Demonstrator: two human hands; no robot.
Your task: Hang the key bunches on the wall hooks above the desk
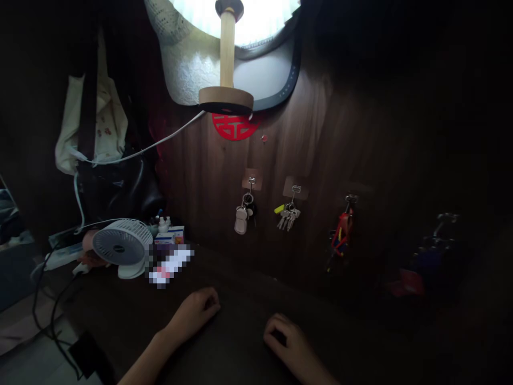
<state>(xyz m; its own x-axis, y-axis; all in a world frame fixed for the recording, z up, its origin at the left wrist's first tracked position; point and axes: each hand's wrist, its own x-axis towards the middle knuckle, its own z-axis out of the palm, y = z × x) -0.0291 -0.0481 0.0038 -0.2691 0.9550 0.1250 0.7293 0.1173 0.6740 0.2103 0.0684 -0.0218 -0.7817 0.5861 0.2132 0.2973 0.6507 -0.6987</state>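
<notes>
My left hand (199, 306) rests on the dark tabletop (240, 321), its fingers curled in toward the thumb. A small dark gap shows inside the curl, and no object can be seen in it. To its right, my right hand (285, 338) also lies on the tabletop with fingers bent round to meet the thumb. The ring they form looks bare. Some space separates the two hands, and neither touches any object besides the surface. Nearest to my left hand is a flat item blurred by pixels (172, 266).
A white fan (122, 243) and small boxes (170, 235) stand at the left. Keys (288, 214), a key ring with a pale tag (241, 218) and red straps (341, 232) hang on wall hooks. Above hangs a lit lamp (227, 51) with a white cable (168, 137); bags (116, 182) hang left.
</notes>
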